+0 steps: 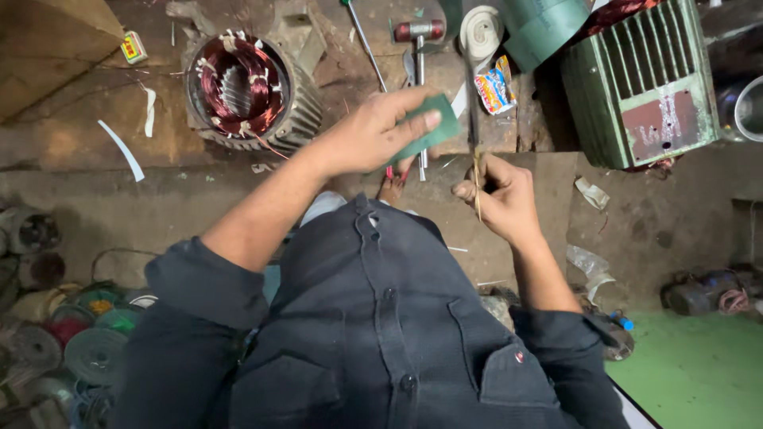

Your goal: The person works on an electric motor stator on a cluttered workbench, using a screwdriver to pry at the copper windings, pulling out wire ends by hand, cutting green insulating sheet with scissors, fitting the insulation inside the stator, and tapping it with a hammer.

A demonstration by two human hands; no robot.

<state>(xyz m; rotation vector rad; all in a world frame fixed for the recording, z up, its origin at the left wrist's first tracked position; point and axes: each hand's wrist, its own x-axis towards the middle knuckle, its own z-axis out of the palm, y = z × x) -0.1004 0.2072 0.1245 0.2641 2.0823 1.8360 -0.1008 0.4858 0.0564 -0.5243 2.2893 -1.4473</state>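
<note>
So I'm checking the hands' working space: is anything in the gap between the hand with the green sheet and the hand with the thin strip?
Nothing visible. The left hand pinches the green sheet; the right hand grips the thin strip, with open space between.

Workshop floor count, taken around the stator

One copper-wound stator [242, 91]; one green motor housing [640, 83] far right of it; one red-handled hammer [419, 33] and one tape roll [480, 32] to its right.

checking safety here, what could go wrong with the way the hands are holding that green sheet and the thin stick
The right hand pinches a thin stick close to the left hand, which grips a green sheet; a slip could jab the fingers. Both are held in mid-air over the lap, so either might drop into the clutter. The hammer and screwdriver lying just beyond could be knocked.
</note>
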